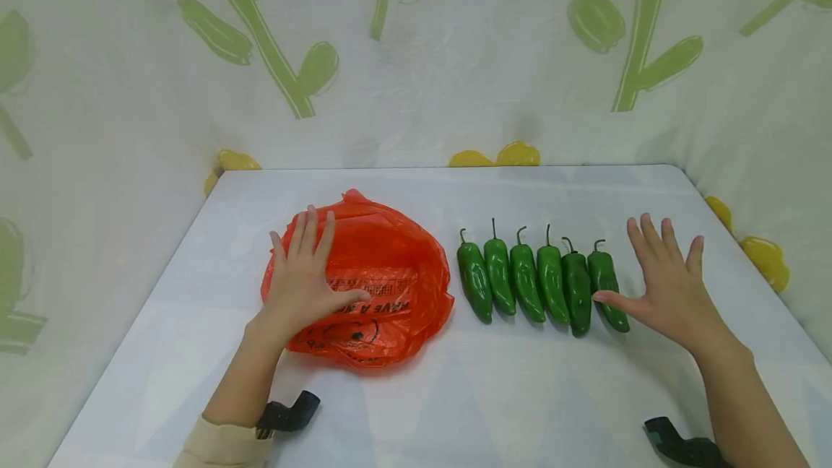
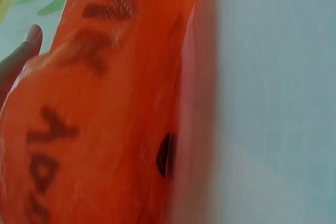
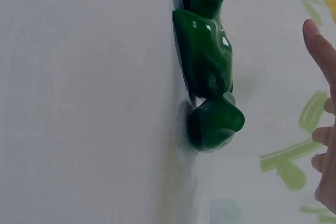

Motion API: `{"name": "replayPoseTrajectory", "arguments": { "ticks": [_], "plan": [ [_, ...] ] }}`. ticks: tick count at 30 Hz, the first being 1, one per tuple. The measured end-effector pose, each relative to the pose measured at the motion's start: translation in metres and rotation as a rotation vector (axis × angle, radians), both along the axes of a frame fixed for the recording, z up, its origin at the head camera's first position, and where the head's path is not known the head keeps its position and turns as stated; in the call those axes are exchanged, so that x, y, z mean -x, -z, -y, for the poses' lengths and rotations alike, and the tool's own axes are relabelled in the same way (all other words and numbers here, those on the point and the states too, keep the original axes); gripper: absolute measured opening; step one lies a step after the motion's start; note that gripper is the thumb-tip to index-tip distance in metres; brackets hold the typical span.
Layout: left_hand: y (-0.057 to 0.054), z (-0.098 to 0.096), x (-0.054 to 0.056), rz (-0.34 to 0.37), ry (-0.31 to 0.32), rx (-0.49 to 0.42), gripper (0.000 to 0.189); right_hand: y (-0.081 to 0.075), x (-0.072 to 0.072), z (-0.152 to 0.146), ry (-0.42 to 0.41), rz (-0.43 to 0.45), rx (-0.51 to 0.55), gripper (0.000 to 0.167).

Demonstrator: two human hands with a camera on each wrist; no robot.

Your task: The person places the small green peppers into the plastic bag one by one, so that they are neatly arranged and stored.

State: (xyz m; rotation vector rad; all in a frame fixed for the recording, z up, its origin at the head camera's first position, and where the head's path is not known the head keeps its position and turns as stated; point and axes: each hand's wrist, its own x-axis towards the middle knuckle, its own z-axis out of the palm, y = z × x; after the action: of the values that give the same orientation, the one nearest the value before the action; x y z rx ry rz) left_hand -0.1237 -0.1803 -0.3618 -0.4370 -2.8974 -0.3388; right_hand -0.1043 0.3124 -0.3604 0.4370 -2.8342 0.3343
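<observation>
My left hand [image 1: 300, 284] is spread over the left part of a red plastic bag [image 1: 390, 251] with black print, fingers straight and thumb out to the right. In the left wrist view the bag [image 2: 105, 119] fills much of the picture, with the thumb at its far side. Several green chili peppers [image 1: 525, 280] lie side by side in a row right of the bag, stems pointing away. My right hand [image 1: 676, 295] is spread at the row's right end, its thumb tip overlapping the last pepper [image 1: 604, 284] in the head view. Neither hand grips anything.
The peppers and bag lie on a white table [image 1: 416, 417] with rounded far corners. Pale walls [image 1: 468, 78] with green leaf prints stand behind and beside it. Black camera mounts [image 1: 289, 412] are worn on both wrists.
</observation>
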Motion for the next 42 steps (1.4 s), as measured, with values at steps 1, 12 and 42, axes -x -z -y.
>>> {"name": "replayPoseTrajectory", "arguments": {
  "ticks": [1,12,42],
  "plan": [
    [0.0,0.003,0.0,0.003,-0.002,-0.014,0.125,0.001,0.0,-0.001,0.0,0.004,0.013,0.118],
    [0.009,0.035,-0.002,0.085,-0.086,-0.25,0.12,0.012,0.004,-0.011,-0.049,0.035,0.234,0.113],
    [0.037,0.077,0.008,0.465,-0.113,-0.503,0.096,0.032,0.003,-0.024,0.005,0.392,0.544,0.097]
  ]
}}
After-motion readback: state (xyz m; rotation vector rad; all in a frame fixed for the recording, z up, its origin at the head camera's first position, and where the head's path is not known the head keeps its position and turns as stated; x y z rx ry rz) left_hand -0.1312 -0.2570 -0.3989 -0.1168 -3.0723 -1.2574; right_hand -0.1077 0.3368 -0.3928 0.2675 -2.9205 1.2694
